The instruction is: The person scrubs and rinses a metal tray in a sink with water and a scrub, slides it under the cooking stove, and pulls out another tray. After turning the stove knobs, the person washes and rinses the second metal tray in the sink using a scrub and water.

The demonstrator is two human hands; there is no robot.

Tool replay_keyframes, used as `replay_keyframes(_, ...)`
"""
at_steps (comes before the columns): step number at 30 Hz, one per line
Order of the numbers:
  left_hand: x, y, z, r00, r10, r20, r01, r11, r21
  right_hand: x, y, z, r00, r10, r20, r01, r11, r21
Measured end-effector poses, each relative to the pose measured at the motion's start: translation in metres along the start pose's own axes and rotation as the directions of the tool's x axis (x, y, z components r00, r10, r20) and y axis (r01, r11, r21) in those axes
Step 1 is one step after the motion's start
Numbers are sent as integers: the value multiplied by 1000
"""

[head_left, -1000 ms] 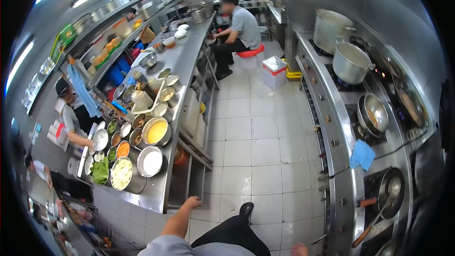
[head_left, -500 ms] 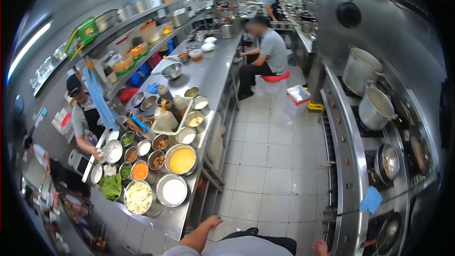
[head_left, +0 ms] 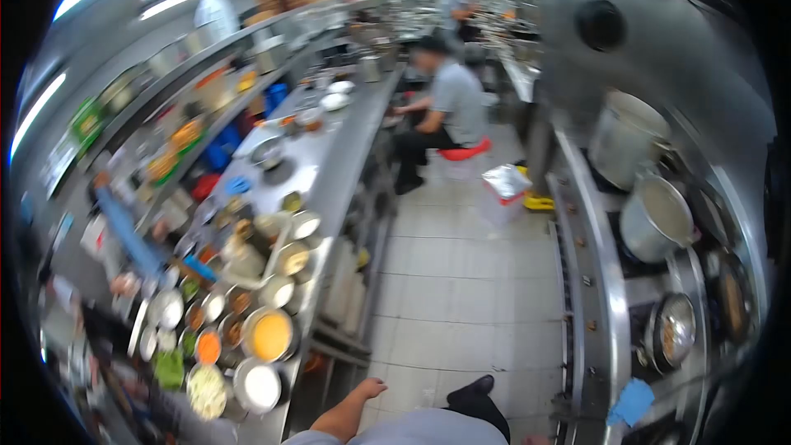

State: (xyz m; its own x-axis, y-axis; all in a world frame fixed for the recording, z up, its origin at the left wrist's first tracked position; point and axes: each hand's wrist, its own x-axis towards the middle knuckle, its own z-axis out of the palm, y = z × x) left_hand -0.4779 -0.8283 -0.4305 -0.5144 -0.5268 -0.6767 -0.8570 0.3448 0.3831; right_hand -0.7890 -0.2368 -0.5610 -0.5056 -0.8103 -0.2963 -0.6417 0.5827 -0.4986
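Observation:
My left hand (head_left: 371, 388) hangs over the floor beside the steel prep counter (head_left: 306, 346), its fingers curled together with nothing seen in them. Nearest to it on the counter are a pot of white contents (head_left: 257, 386), a pot of yellow liquid (head_left: 270, 335) and a container of pale chopped vegetable (head_left: 207, 391). Of my right hand (head_left: 539, 440) only a blurred sliver shows at the bottom edge, near the stove front; its fingers are hidden. A blue cloth (head_left: 632, 402) lies on the stove's front edge, to the right of that hand.
A tiled aisle (head_left: 461, 280) runs between counter and stove. Ahead, a person (head_left: 453, 107) sits on a red stool (head_left: 465, 151); a foil-topped tub (head_left: 504, 188) stands nearby. Tall pots (head_left: 657, 218) and a pan (head_left: 673, 334) occupy the stove. Another person (head_left: 456, 8) stands farther back.
My view has shifted and blurred; the counter pots sit lower and farther left. My foot now shows stretched forward. My right hand has almost dropped out of view, while my left stays low.

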Motion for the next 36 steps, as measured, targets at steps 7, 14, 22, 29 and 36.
replay_keyframes(7,106,124,-64,991,-26,-131,-21,940,-342,168,-68,-193,790,556,256,-568,509,647)
replay_keyframes(14,178,306,-123,980,57,192,142,476,-868,242,-55,-243,758,584,289,-508,251,824)
replay_keyframes(22,332,494,-119,877,347,332,148,463,-874,189,-21,-208,476,807,349,-623,29,782)
replay_keyframes(29,445,668,-52,735,405,544,233,603,-763,203,-94,-196,101,874,475,-362,-412,836)
replay_keyframes(36,518,705,47,642,250,725,289,797,-531,338,-218,-160,106,855,508,-2,-510,860)
